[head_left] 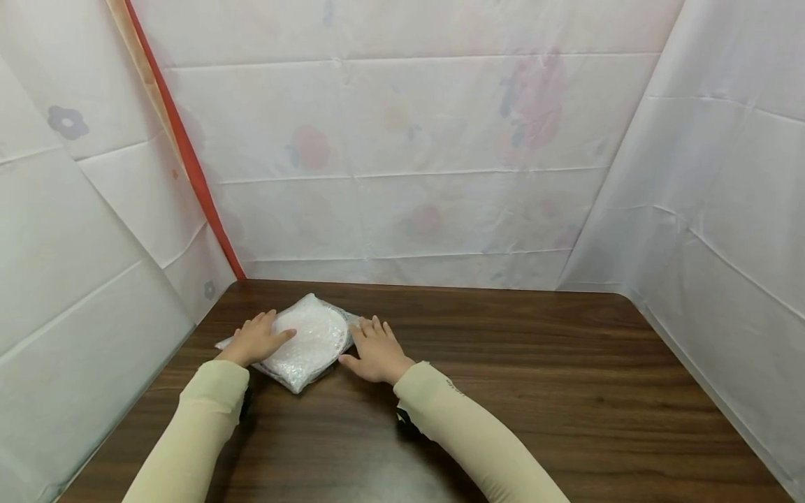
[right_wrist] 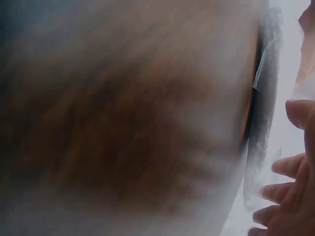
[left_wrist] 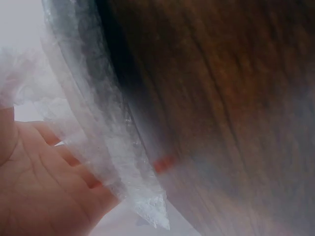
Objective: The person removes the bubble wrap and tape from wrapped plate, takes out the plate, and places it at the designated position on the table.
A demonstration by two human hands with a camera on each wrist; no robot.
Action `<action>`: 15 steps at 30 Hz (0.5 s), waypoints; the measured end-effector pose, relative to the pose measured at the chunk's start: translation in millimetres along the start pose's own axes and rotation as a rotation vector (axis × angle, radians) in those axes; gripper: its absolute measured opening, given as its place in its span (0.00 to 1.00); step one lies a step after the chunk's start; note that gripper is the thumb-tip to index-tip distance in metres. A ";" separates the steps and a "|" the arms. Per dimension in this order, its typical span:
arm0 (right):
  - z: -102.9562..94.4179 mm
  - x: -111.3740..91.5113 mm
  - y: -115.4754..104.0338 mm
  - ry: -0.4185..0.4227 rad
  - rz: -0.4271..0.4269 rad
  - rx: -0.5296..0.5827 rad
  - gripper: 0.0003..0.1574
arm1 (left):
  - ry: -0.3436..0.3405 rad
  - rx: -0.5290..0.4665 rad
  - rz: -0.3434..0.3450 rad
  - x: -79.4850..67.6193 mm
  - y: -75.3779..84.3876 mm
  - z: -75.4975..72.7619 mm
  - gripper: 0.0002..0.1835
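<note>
A flat, round white object (head_left: 308, 332) wrapped in clear bubble wrap lies on the brown wooden table, with pointed corners of the wrap sticking out around it. My left hand (head_left: 254, 338) rests on the left side of the package, thumb reaching over its top. In the left wrist view the fingers of this hand (left_wrist: 49, 182) lie behind the edge of the bubble wrap (left_wrist: 108, 123). At the package's right edge is my right hand (head_left: 376, 351), fingers spread and straight. The right wrist view shows its fingertips (right_wrist: 273, 191) right beside the wrap (right_wrist: 266, 93).
The wooden table (head_left: 516, 391) stretches to the right and toward me. White flower-printed sheets (head_left: 402, 140) hang along the back and both sides. A red strip (head_left: 189, 154) runs down the back left corner to the table. Pale sleeves (head_left: 484, 433) cover both arms.
</note>
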State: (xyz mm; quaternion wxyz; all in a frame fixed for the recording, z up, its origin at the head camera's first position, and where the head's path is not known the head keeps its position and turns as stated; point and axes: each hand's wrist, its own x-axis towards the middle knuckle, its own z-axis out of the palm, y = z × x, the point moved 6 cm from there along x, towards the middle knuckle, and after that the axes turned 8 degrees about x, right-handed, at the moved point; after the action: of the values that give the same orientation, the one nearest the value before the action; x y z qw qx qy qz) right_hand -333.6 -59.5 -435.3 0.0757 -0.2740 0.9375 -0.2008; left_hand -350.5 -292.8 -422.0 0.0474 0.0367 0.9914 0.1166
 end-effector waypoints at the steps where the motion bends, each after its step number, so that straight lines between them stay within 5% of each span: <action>1: 1.7 0.7 0.3 -0.006 0.007 -0.011 0.45 | -0.004 0.003 0.002 0.1 -0.2 0.6 0.47; 15: 5.3 -1.5 3.6 -0.052 0.014 0.039 0.44 | -0.034 0.010 0.029 -0.7 -0.1 10.5 0.46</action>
State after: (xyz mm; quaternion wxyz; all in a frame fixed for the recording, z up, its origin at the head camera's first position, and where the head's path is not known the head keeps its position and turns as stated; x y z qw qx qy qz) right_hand -332.7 -57.7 -441.6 0.1069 -0.2709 0.9331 -0.2111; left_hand -348.7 -290.6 -432.1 0.0624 0.0534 0.9903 0.1118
